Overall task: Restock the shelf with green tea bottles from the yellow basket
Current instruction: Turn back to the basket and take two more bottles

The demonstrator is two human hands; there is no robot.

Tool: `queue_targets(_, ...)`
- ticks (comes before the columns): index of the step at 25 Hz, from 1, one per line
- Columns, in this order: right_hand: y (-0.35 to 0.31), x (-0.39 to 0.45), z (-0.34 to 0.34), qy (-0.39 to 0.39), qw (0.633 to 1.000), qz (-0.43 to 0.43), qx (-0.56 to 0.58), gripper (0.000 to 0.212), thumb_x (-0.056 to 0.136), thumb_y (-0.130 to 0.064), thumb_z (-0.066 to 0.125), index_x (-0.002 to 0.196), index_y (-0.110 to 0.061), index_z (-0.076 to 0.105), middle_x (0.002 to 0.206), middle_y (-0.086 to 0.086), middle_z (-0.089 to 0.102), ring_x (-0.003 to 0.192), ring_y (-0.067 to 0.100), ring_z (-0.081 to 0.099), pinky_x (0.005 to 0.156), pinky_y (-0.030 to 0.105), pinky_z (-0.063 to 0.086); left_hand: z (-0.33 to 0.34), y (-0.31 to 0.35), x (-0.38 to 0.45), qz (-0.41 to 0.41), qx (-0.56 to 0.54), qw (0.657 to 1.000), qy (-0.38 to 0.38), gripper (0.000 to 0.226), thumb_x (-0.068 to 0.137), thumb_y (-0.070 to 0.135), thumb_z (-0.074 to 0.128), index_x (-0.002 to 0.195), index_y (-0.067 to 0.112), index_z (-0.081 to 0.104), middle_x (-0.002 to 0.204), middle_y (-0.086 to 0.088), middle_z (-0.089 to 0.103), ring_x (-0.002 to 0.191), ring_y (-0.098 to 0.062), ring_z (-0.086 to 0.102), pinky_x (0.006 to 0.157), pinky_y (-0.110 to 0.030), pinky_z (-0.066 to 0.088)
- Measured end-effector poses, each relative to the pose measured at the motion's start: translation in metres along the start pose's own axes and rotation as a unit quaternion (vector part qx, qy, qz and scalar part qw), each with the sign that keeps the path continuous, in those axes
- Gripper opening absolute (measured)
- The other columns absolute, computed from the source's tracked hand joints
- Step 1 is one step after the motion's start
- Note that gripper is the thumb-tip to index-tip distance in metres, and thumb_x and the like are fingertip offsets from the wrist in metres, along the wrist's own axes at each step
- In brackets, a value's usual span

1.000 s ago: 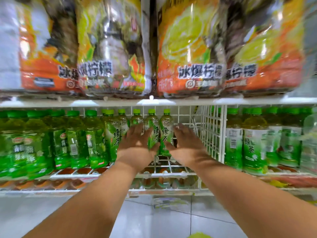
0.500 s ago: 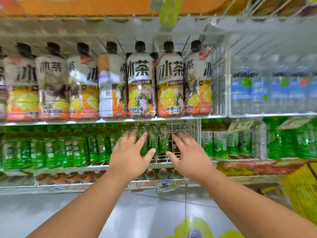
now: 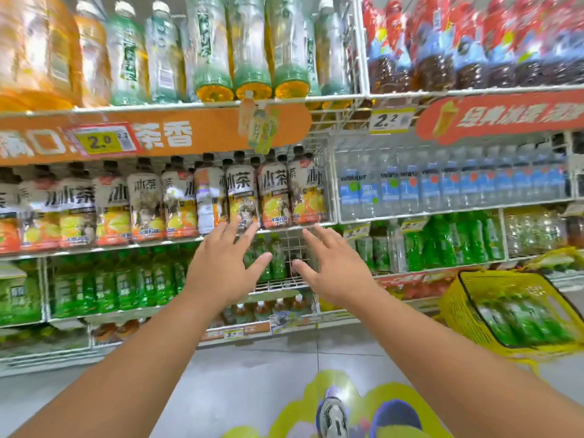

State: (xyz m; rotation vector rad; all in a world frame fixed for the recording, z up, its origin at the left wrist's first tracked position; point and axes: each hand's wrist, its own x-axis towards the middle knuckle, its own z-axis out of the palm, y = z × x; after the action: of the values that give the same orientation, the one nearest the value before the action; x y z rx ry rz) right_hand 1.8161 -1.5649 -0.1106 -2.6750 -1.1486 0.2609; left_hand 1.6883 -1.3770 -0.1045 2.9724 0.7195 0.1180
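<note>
Both my hands are stretched out in front of the green tea shelf (image 3: 278,284), fingers spread, holding nothing. My left hand (image 3: 221,267) and my right hand (image 3: 331,270) hover a little apart, short of the wire shelf. Between them a few green tea bottles (image 3: 271,260) stand at the back of a half-empty wire bay. More green bottles (image 3: 126,286) fill the shelf to the left. The yellow basket (image 3: 467,311) sits on the floor at the right with several green tea bottles (image 3: 521,320) lying inside.
Above the green tea stands a row of iced lemon tea bottles (image 3: 243,197), with water bottles (image 3: 442,188) to the right. Orange price banners (image 3: 158,137) front the upper shelf. A lower shelf holds brown tea bottles (image 3: 262,309). Grey floor tiles and my shoe (image 3: 331,418) lie below.
The view has pulled back and tilted up, showing higher shelves and the yellow basket. Both hands have drawn back from the green tea bottles and stay empty.
</note>
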Motion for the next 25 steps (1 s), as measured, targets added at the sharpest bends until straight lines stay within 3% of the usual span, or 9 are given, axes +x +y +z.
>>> queue_targets(11,0.074,-0.107,-0.109,0.059,0.995,0.079,0.0,0.077,0.101,-0.069,0.026,0.164,-0.031,0.008,0.172,-0.005,0.001,0.158,0.018,-0.001,0.126,0.042,0.01,-0.091,0.146,-0.019,0.109,-0.019,0.994,-0.006,0.075,0.096,0.074,0.02,0.161,0.04,0.011,0.171,0.005,0.001,0.157,-0.024,0.003,0.124,-0.05,0.013)
queue_targets(25,0.381,-0.281,-0.198,0.114,0.977,0.178,-0.013,0.077,0.101,-0.069,0.03,0.164,-0.03,0.009,0.172,-0.003,0.001,0.158,0.02,0.0,0.127,0.043,0.01,-0.066,0.502,-0.018,0.228,-0.035,0.973,0.007,0.078,0.095,0.076,0.022,0.162,0.037,0.012,0.171,0.002,0.004,0.157,-0.023,0.005,0.124,-0.047,0.013)
